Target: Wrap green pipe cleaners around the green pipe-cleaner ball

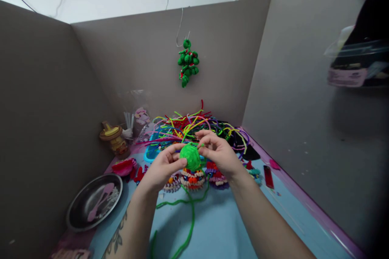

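Note:
A bright green coiled ball (190, 157) that looks made of pipe cleaner is pinched between the thumb and fingers of my left hand (166, 166). At its right side my right hand (217, 151) is closed, thumb against fingertips, on a green pipe cleaner whose tip shows at the fingers. A long green pipe cleaner (192, 218) trails below the ball and curves over the blue table. Just under the ball stand several beaded-looking colourful pieces, among them a cream and orange one (192, 179).
A blue tray (148, 154) heaped with coloured pipe cleaners (188, 123) lies behind my hands. At left are a steel bowl (73, 210) with a pink scoop (101, 202) and a jar (118, 145). A green ornament (187, 62) hangs from the grey partition (127, 48). A red lighter-like object (268, 177) lies right.

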{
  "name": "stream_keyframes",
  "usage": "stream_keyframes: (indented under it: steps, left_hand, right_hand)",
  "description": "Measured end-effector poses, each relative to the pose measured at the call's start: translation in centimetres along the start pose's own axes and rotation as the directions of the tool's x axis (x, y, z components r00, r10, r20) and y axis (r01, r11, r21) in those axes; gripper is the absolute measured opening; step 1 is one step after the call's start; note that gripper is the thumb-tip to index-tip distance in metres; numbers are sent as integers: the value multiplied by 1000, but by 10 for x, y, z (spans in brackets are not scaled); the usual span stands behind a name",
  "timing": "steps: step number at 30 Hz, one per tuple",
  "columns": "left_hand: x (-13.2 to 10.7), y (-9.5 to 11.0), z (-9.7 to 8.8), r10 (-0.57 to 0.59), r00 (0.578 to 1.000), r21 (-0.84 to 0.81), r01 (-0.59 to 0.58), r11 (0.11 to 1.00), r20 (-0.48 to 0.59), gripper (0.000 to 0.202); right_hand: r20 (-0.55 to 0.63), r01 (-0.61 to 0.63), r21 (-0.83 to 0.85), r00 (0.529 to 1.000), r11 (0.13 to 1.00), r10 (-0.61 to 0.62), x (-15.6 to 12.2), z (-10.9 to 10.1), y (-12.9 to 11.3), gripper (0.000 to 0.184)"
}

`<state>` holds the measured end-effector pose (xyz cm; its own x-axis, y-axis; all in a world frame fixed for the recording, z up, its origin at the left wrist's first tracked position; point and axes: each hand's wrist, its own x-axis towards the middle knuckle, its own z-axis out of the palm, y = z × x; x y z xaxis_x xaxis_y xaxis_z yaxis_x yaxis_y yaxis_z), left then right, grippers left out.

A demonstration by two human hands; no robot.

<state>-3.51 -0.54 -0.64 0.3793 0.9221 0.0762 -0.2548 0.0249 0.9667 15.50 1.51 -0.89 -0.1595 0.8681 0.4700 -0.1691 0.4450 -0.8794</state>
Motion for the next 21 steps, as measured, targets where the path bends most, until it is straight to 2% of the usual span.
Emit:
stream_keyframes:
  steps: [5, 7, 8, 9, 11, 12, 13, 16, 19, 21]
  left_hand:
    - [-1, 2, -1, -10, 999, 1, 10, 1000, 40, 47]
    - [1, 2, 0, 14, 999, 14, -13, 1000, -29, 49]
    - [3, 1, 1, 50, 993, 31, -47, 998, -111, 50]
    - [5, -1, 2, 104, 970, 61, -93, 994, -218, 49]
    - [9, -4, 6, 226, 878, 147, -180, 973, -421, 43]
    - [10, -6, 9, 266, 841, 189, -198, 962, -472, 39]
    - [10, -7, 13, 279, 831, 217, -195, 956, -481, 35]
    - [6, -9, 24, 229, 891, 257, -133, 957, -391, 34]
    - [2, -7, 31, 209, 901, 231, -126, 965, -380, 49]
    - [2, -7, 33, 178, 899, 133, -135, 982, -400, 55]
  right_hand:
    - [60, -66, -44, 996, 997, 68, 0, -2, -2, 14]
    - [63, -70, -80, 995, 994, 75, 0, -1, -1, 18]
    - [41, -65, -89, 997, 994, 69, 0, 0, 0, 19]
    - [-2, -59, -92, 998, 994, 59, 0, 1, 2, 20]
    - [-129, -45, -96, 991, 994, 32, 1, 5, 7, 22]
    - [-198, -36, -106, 980, 994, 15, 1, 8, 10, 23]
    - [-257, -25, -122, 966, 992, -7, 2, 10, 12, 23]
    - [-345, 10, -197, 935, 980, -79, 0, 16, 16, 21]
    - [-321, 26, -263, 940, 964, -113, -3, 20, 14, 19]
    - [-265, 24, -297, 958, 955, -106, -5, 22, 9, 20]
